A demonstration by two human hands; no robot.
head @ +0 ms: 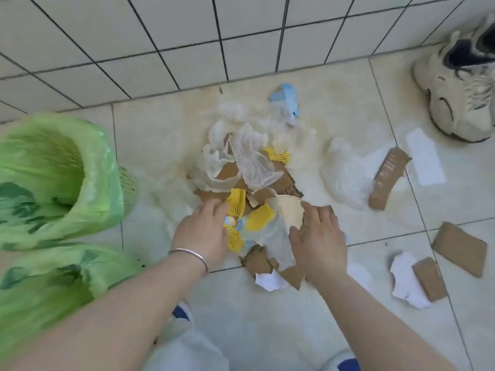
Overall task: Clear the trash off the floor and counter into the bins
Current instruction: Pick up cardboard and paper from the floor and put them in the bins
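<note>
A heap of trash [249,167] lies on the tiled floor: torn brown cardboard, thin white plastic bags, yellow foam netting [237,202], a crushed paper cup [289,210] and blue scraps [286,99]. My left hand [203,231], with a bracelet on its wrist, rests against the heap's left side, its fingers touching the yellow netting. On the right side my right hand [318,236] lies flat with spread fingers on the cup and cardboard. Two bins lined with green bags stand at the left, one farther [53,172] and one nearer [61,274].
Loose cardboard pieces [388,178] [459,249] [428,279], white paper [426,162] [401,279] and a clear bag [345,170] are scattered to the right. A beige sneaker [460,84] stands at the top right. A tiled wall [160,36] runs behind the heap.
</note>
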